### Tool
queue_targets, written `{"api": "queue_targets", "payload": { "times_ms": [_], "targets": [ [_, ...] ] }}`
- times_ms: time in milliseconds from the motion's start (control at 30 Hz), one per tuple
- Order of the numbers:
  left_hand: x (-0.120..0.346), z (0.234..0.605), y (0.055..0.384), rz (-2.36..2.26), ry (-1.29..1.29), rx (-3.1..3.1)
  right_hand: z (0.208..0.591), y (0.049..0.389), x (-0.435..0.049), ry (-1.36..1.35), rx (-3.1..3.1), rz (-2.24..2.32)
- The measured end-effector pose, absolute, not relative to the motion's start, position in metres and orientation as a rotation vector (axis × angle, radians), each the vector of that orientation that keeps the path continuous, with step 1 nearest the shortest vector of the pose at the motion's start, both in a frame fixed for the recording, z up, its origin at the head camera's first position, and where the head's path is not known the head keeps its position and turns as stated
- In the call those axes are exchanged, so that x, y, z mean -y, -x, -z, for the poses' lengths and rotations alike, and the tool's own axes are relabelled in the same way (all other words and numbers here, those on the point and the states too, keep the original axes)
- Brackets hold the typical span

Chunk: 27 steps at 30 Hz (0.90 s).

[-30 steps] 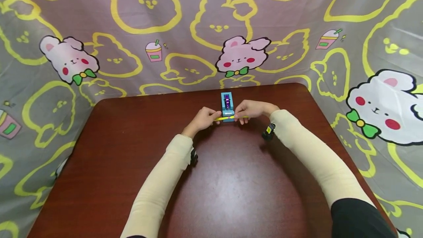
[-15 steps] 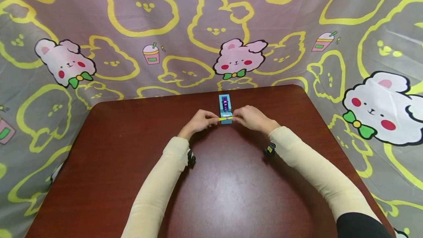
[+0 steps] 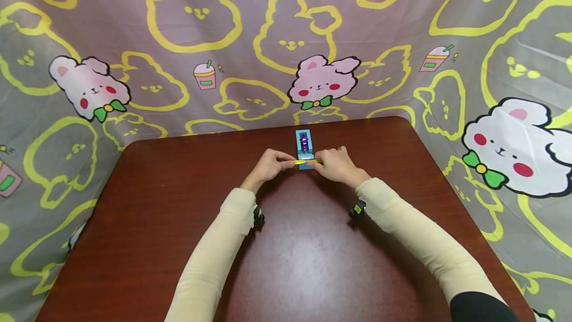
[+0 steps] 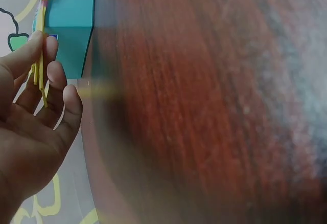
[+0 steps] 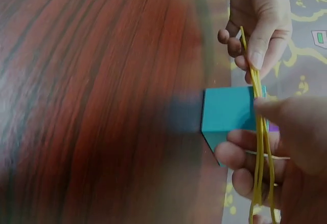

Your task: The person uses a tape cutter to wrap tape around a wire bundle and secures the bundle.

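Both hands hold a bundle of thin yellow cords [image 3: 300, 162] stretched level between them, over the front of a light-blue box [image 3: 303, 133]. My left hand [image 3: 270, 164] pinches its left end between thumb and fingertips, with short ends poking past them in the left wrist view. My right hand [image 3: 334, 163] pinches it nearer the middle. In the right wrist view, several long strands [image 5: 259, 157] trail past the right thumb across the curled fingers. A dark purple object [image 3: 304, 143] sits in the box's recess.
The box stands near the back edge of a brown wooden table [image 3: 187, 202]. A printed curtain [image 3: 250, 39] hangs behind and along both sides. Small black wrist cameras [image 3: 357, 209] hang under both forearms.
My right hand has come lower and shifted left along the yellow cords, and a cord end now shows beyond it. My left hand keeps its pinch, slightly left of before.
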<state>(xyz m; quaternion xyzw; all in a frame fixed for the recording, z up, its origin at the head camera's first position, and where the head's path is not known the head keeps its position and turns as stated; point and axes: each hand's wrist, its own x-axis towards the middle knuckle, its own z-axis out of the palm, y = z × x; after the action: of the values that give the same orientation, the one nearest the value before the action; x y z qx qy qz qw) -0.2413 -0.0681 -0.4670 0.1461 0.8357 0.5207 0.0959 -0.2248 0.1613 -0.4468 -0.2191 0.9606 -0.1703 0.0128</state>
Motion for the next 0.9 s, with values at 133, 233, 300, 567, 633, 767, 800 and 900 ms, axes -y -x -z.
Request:
{"api": "queue_targets", "payload": {
  "times_ms": [133,233,300,567,633,767,800,900],
  "targets": [
    [0.068,0.467,0.241,-1.548,-0.448,-2.484,0.445,0.224,-0.157,0.617,-2.964,0.529],
    [0.069,0.467,0.241,-1.549,-0.464,-2.491,0.445,0.225,-0.154,0.582,-2.938,0.572],
    [0.069,0.468,0.241,-1.543,-0.466,-2.495,0.446,0.226,-0.154,0.571,-2.931,0.603],
    [0.066,0.467,0.245,-1.432,-0.484,-2.511,0.449,0.231,-0.158,0.554,-2.915,0.689],
    [0.064,0.464,0.246,-1.376,-0.491,-2.537,0.449,0.232,-0.159,0.563,-2.919,0.711],
    [0.054,0.456,0.248,-1.231,-0.419,-2.596,0.452,0.231,-0.160,0.578,-2.926,0.766],
    [0.052,0.454,0.249,-1.191,-0.384,-2.612,0.453,0.231,-0.160,0.583,-2.927,0.776],
    [0.044,0.449,0.254,-1.084,-0.279,-2.649,0.455,0.231,-0.159,0.597,-2.932,0.800]
  ]
}}
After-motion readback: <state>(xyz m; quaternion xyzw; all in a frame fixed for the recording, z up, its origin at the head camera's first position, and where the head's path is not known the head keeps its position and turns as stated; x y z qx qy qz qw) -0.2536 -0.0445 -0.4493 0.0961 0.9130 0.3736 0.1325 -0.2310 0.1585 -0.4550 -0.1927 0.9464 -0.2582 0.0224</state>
